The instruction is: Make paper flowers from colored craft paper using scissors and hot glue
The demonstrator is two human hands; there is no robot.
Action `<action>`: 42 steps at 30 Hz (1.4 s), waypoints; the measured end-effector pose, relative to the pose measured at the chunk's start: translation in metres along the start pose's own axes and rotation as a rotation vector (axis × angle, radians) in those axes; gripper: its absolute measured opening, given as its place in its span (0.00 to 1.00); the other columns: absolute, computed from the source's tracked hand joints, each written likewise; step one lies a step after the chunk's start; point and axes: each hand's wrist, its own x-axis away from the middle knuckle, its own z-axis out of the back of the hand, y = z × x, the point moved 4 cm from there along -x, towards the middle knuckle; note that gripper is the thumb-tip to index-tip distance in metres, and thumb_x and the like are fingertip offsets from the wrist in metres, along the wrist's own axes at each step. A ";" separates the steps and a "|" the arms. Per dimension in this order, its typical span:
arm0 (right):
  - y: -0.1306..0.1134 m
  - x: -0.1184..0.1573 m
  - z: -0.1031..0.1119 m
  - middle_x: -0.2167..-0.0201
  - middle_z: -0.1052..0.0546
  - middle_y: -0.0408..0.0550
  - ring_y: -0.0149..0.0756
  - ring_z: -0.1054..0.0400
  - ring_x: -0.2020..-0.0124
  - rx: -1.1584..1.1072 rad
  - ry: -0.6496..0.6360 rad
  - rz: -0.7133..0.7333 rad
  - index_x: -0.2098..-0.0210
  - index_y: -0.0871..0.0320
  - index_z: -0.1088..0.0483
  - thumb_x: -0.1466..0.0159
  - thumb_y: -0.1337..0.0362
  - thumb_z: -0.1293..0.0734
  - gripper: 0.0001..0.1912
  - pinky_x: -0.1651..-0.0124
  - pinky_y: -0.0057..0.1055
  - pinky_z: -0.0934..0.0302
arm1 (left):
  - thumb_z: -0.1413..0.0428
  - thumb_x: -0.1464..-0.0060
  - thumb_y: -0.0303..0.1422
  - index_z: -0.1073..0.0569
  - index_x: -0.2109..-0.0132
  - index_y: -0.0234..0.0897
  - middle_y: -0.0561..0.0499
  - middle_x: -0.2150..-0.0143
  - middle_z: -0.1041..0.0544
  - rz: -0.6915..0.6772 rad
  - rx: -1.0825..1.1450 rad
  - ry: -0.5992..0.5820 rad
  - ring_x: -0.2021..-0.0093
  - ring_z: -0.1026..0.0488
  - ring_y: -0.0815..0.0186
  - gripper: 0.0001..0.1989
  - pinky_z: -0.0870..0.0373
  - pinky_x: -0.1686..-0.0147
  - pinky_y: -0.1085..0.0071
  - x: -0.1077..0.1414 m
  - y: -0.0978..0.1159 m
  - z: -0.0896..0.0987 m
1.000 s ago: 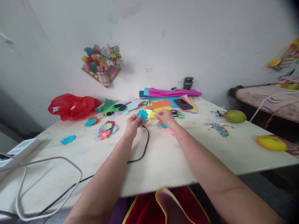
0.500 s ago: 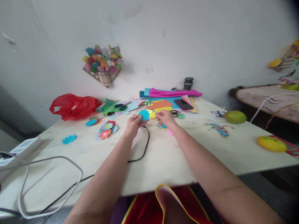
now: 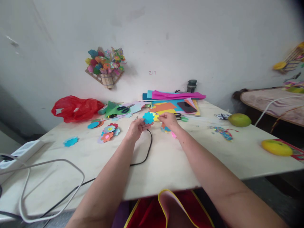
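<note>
Where the blue flower (image 3: 148,118) is now: up in L hand (image 3: 136,128), over the counter (image 3: 163,161), left of & nearer than the phone (image 3: 186,107).
L hand: grasping blue flower, thumb at its left edge, fingers below/behind.
R hand (image 3: 168,119): thumb + finger pinched, looks to be on yellow piece (image 3: 156,117); also left of & nearer than phone.
Yellow piece: b/w the hands, tight against blue flower in view; can't tell if touching.
Change vs 1 s ago: blue flower shifted a touch twd R hand, less yellow showing. R hand approx same pos.
Meaning: gap b/w hands looks smaller, so pieces likely closer/overlapping (my read). No join confirmed.
Flower pile (image 3: 107,136): on counter, well left of & nearer than phone, unchanged.
Loose blue cutout (image 3: 70,141): flat on counter, farthest left of phone, unchanged.
Small pile (image 3: 165,128): nearer than phone & left, partly hidden by R hand.
Black scissors (image 3: 177,116): just nearer than phone, slightly left, untouched.
</note>
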 end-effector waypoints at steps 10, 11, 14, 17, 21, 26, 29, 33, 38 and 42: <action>0.001 0.001 0.003 0.87 0.31 0.43 0.29 0.38 0.85 0.053 0.005 -0.027 0.81 0.59 0.33 0.43 0.50 0.39 0.20 0.78 0.25 0.45 | 0.48 0.55 0.31 0.28 0.67 0.29 0.43 0.69 0.22 0.040 0.030 0.005 0.63 0.23 0.57 0.09 0.27 0.62 0.64 -0.004 -0.003 0.003; 0.000 0.001 0.002 0.86 0.30 0.43 0.29 0.37 0.83 0.093 -0.006 -0.005 0.82 0.59 0.32 0.44 0.52 0.36 0.18 0.77 0.25 0.45 | 0.48 0.55 0.31 0.28 0.67 0.29 0.43 0.69 0.22 0.038 0.032 0.003 0.63 0.23 0.57 0.09 0.27 0.62 0.64 -0.004 -0.003 0.003; 0.001 -0.001 -0.001 0.82 0.27 0.43 0.29 0.35 0.80 0.146 -0.021 0.032 0.79 0.59 0.30 0.46 0.62 0.34 0.09 0.73 0.25 0.44 | 0.48 0.55 0.31 0.27 0.66 0.29 0.42 0.68 0.21 0.038 0.032 -0.005 0.63 0.23 0.57 0.10 0.27 0.64 0.66 -0.004 -0.003 0.002; 0.003 -0.003 0.000 0.81 0.26 0.44 0.29 0.35 0.80 0.135 -0.003 0.025 0.78 0.59 0.29 0.42 0.63 0.39 0.12 0.72 0.25 0.43 | 0.48 0.55 0.31 0.27 0.65 0.29 0.42 0.68 0.21 0.044 0.021 0.001 0.63 0.23 0.56 0.10 0.27 0.64 0.65 -0.003 -0.003 0.001; 0.000 -0.002 0.003 0.83 0.28 0.44 0.29 0.36 0.82 0.150 0.008 0.016 0.77 0.59 0.30 0.39 0.58 0.42 0.17 0.75 0.25 0.45 | 0.47 0.55 0.31 0.27 0.66 0.29 0.42 0.69 0.21 0.049 0.018 0.005 0.64 0.23 0.56 0.10 0.27 0.65 0.65 -0.003 -0.003 0.001; -0.005 0.002 0.001 0.85 0.29 0.43 0.31 0.36 0.79 0.303 0.001 0.080 0.82 0.58 0.31 0.45 0.51 0.36 0.18 0.75 0.25 0.48 | 0.46 0.55 0.31 0.28 0.68 0.29 0.43 0.71 0.22 0.039 0.001 0.028 0.64 0.23 0.55 0.08 0.26 0.64 0.64 -0.002 -0.002 0.000; -0.003 0.000 -0.002 0.80 0.26 0.42 0.31 0.34 0.76 0.309 -0.013 0.092 0.75 0.57 0.27 0.45 0.60 0.34 0.07 0.73 0.25 0.47 | 0.45 0.55 0.31 0.29 0.69 0.30 0.45 0.72 0.23 0.024 -0.016 0.034 0.65 0.23 0.56 0.07 0.26 0.66 0.66 0.000 -0.001 0.000; -0.003 -0.001 -0.002 0.81 0.26 0.45 0.31 0.34 0.77 0.313 -0.039 0.106 0.76 0.58 0.28 0.39 0.60 0.41 0.15 0.72 0.26 0.47 | 0.43 0.55 0.29 0.30 0.70 0.30 0.46 0.71 0.23 0.013 -0.013 0.024 0.65 0.23 0.58 0.05 0.26 0.70 0.71 0.000 -0.002 0.001; -0.007 0.001 0.001 0.83 0.28 0.45 0.31 0.34 0.76 0.350 -0.008 0.111 0.80 0.58 0.29 0.37 0.53 0.43 0.22 0.72 0.25 0.47 | 0.40 0.55 0.30 0.30 0.69 0.31 0.47 0.69 0.24 -0.007 -0.027 -0.007 0.65 0.23 0.59 0.07 0.26 0.69 0.74 -0.001 -0.002 0.002; -0.003 0.000 -0.002 0.75 0.24 0.44 0.33 0.31 0.70 0.366 0.002 0.148 0.71 0.57 0.26 0.44 0.66 0.36 0.06 0.67 0.26 0.43 | 0.39 0.55 0.31 0.31 0.69 0.31 0.47 0.70 0.24 -0.012 -0.061 -0.012 0.65 0.23 0.60 0.09 0.26 0.67 0.72 -0.001 -0.002 0.002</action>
